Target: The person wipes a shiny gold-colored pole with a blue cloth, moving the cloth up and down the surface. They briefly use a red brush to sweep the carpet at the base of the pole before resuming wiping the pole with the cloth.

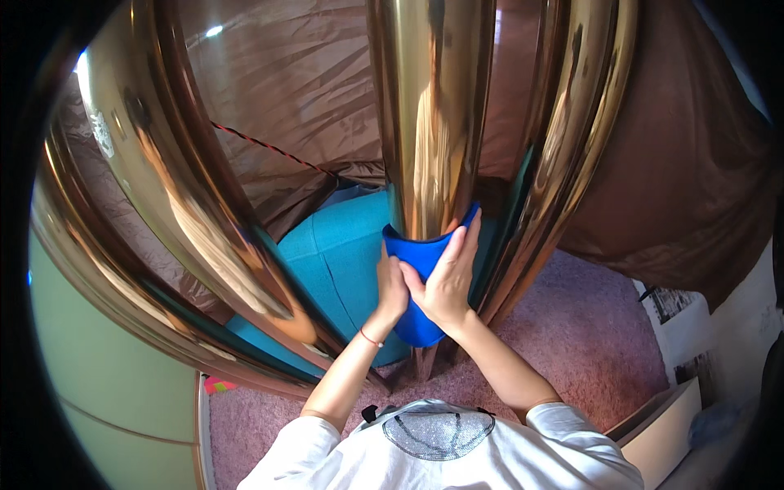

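Observation:
A bright blue curved sheet, perhaps foam or fabric, [422, 257] wraps round the lower front of the middle gold mirror-like column [432, 122]. My left hand [392, 285] presses on the sheet's left side, a red string bracelet round that wrist. Against its right side lies my right hand [450, 275], fingers pointing up towards the sheet's top edge and thumb reaching the left hand. The two hands grip the sheet between them. Its upper edge dips in a curve across the column; its rounded lower end hangs below my hands. The sheet's back is hidden.
More gold columns curve up at left [184, 196] and right [557, 153]. Behind stand a teal upholstered piece [337, 251] and brown draped cloth [667, 153]. A red-black cord [269, 146] crosses the cloth. Pinkish carpet [569, 331] covers the floor; an open box [664, 429] sits lower right.

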### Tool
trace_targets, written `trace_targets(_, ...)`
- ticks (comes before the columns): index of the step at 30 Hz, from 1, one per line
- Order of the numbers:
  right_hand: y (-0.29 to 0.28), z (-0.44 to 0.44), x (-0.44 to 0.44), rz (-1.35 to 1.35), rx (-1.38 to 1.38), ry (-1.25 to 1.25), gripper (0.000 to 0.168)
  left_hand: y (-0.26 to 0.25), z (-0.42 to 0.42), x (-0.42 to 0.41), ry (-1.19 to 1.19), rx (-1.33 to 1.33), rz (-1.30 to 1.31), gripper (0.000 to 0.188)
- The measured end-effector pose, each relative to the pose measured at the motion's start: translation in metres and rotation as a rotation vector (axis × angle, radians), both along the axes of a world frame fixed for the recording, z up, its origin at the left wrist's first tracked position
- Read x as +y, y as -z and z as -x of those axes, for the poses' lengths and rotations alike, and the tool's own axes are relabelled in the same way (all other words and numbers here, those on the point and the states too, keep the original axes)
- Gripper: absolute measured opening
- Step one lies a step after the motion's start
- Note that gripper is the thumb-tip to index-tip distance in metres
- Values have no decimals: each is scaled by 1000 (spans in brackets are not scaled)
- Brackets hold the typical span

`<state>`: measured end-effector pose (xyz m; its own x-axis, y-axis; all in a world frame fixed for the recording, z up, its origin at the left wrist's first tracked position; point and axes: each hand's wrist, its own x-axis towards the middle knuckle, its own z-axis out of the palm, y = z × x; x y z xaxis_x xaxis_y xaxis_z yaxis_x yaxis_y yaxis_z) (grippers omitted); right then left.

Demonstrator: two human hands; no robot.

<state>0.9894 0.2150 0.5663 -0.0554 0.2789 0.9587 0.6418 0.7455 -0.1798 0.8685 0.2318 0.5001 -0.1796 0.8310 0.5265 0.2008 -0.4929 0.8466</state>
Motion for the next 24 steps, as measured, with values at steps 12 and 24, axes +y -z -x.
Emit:
trace_targets(12, -192, -40, 46, 595, 330, -1091, 87, -262, -62, -15, -708, 489, -800, 104)
trace_targets(24, 24, -35, 103, 1437, 881, -1433, 56, -90, -86, 4, -985, 763, -696, 94)
